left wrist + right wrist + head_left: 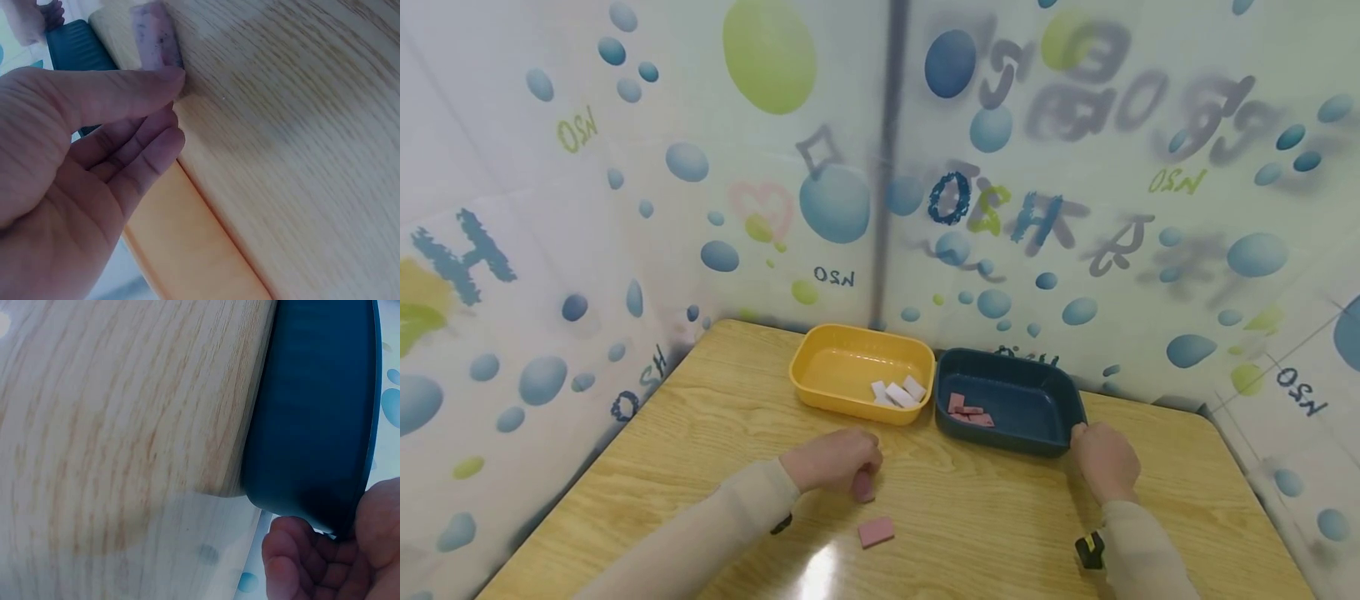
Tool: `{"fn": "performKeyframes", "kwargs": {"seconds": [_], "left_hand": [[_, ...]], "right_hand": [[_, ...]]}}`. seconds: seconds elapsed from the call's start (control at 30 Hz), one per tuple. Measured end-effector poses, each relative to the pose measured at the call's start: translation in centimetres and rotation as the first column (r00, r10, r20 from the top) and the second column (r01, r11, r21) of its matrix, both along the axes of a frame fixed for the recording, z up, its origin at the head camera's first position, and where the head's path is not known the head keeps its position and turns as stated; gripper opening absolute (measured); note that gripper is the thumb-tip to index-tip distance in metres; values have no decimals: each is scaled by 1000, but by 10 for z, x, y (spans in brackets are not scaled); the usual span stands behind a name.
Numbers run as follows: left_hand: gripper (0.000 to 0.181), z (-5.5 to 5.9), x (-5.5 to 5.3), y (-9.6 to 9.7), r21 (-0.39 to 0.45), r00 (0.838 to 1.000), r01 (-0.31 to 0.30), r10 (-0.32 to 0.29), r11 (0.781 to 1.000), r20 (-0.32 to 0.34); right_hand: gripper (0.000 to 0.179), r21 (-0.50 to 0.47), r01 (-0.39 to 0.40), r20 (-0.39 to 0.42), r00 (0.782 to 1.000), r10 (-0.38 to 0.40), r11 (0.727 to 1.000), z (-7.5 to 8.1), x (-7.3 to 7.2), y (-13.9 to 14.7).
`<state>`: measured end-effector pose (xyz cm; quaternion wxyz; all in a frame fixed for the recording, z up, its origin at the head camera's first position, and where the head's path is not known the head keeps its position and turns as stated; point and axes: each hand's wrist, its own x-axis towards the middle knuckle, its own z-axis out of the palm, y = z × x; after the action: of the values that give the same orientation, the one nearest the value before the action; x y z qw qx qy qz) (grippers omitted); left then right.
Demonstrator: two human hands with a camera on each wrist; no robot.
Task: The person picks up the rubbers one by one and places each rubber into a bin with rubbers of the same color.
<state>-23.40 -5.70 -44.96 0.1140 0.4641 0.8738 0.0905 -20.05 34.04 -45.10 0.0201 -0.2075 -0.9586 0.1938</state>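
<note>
My left hand (pixel 835 460) pinches a small pink rectangular block (pixel 863 487) between thumb and fingers, just above or on the wooden table. Dark specks mark the face of this pink block (pixel 155 34) in the left wrist view. Another pink block (pixel 876 532) lies flat on the table, nearer to me. At the right, my right hand (pixel 1105 460) grips the near right corner of a dark blue tray (pixel 1037 404); the right wrist view shows its fingers curled by the tray's end wall (pixel 312 425). Several pink blocks (pixel 970 415) lie inside, at the tray's left.
A yellow tray (pixel 831 379) stands against the blue tray's left side, with several white blocks (pixel 898 395) in its right corner. Both stand at the back of the wooden table (pixel 970 517), before a patterned curtain (pixel 835 204) that rises behind and at both sides.
</note>
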Motion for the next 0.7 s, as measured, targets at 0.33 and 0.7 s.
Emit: {"fn": "performKeyframes", "kwargs": {"seconds": [0.33, 0.7], "left_hand": [[36, -1, -4, 2, 49, 1000, 17, -15, 999, -25], [23, 1, -7, 17, 134, 994, 35, -20, 990, -108]], "right_hand": [[50, 16, 23, 10, 1000, -24, 1000, 0, -2, -1], [53, 31, -5, 14, 1000, 5, 1000, 0, -2, 0]]}}
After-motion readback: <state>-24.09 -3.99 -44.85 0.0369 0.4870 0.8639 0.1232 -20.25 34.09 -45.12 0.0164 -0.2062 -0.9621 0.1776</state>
